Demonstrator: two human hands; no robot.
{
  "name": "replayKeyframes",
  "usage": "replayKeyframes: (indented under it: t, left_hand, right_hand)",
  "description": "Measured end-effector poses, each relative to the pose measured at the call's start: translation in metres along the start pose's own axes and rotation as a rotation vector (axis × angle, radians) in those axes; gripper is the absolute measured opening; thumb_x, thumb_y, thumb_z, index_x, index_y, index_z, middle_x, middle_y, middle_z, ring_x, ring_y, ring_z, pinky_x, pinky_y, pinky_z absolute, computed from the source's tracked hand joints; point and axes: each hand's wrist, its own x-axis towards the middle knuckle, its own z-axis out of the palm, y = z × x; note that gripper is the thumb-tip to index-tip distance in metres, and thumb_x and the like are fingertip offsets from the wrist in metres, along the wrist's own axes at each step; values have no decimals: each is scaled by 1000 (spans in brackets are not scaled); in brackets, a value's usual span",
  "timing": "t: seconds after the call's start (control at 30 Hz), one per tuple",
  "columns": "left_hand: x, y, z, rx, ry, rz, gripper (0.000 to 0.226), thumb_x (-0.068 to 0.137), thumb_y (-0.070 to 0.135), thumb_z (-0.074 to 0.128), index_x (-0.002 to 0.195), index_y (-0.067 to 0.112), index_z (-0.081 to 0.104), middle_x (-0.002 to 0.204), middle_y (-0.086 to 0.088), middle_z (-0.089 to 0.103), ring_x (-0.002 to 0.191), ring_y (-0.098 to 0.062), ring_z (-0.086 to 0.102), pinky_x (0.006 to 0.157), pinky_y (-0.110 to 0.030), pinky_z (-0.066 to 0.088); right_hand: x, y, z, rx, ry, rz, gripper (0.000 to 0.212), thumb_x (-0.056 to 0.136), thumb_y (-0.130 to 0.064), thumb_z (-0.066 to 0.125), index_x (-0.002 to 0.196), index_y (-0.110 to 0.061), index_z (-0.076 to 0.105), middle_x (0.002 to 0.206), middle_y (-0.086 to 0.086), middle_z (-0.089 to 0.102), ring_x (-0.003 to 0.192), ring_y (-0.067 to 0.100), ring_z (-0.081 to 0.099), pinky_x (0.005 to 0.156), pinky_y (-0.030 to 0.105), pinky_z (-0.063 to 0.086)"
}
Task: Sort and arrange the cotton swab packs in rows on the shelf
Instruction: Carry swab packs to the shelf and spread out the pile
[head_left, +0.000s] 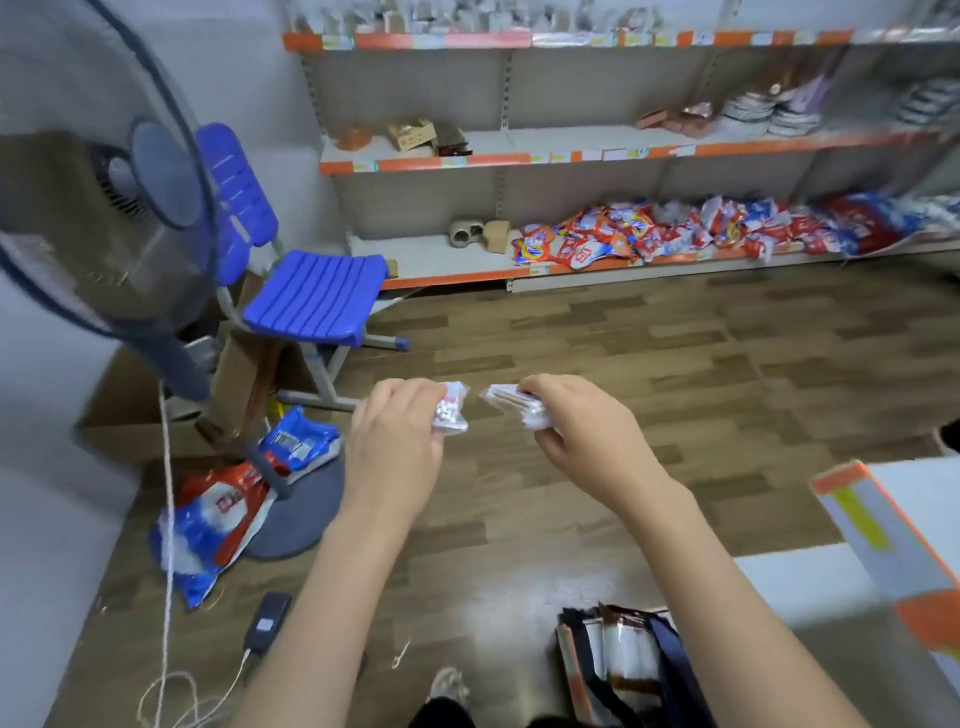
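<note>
Both hands are raised at mid-frame above the wooden floor, near each other but apart. The left hand grips one clear cotton swab pack; its fingers are curled round the pack's left side, and white swab tips show through the film. The right hand holds a small stack of cotton swab packs lying roughly flat, fingers curled over the top and thumb beneath. The single pack and the stack sit just beside each other without touching.

At the far side stands a shelf unit with orange edge strips. Its lowest level carries a loose heap of red, white and blue bags on the right, and a small grey object beside a brown box to the left of the heap. The middle level holds small boxes at left and stacked items at right, blurred.

To the left: a standing fan, a blue plastic chair, and more bags on the floor by the fan base. A white shelf corner with orange trim occupies the near right. A carrier bag sits on the floor at near centre.
</note>
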Motion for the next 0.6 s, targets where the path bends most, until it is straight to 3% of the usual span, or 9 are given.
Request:
replayKeyframes:
  t: [0.23,0.43,0.6]
  left_hand:
    - [116,-21,27,-9,-45,133,40,60,-9,72,97,4,66,97,-9,67,93,-33,59,76,-42,44]
    - [227,-46,68,74,-60,221,41,58,-5,76,98,5,67,98,-7,67,91,-32,60,72,-41,46]
    - [332,-55,108,100,-45,157,41,61,-5,74,101,5,67,100,-7,67,94,-33,59,75,-41,46]
  right_hand:
    - [85,39,3,4,189,177,42,76,-4,58,117,-15,59,116,-3,64,108,20,56,73,31,47]
    - [184,90,21,9,214,198,41,77,-4,59,117,-14,59,117,-2,63,109,21,56,77,32,48]
    - [287,148,16,26,241,134,43,73,0,60,114,-13,61,115,-1,64,109,22,56,80,30,46]
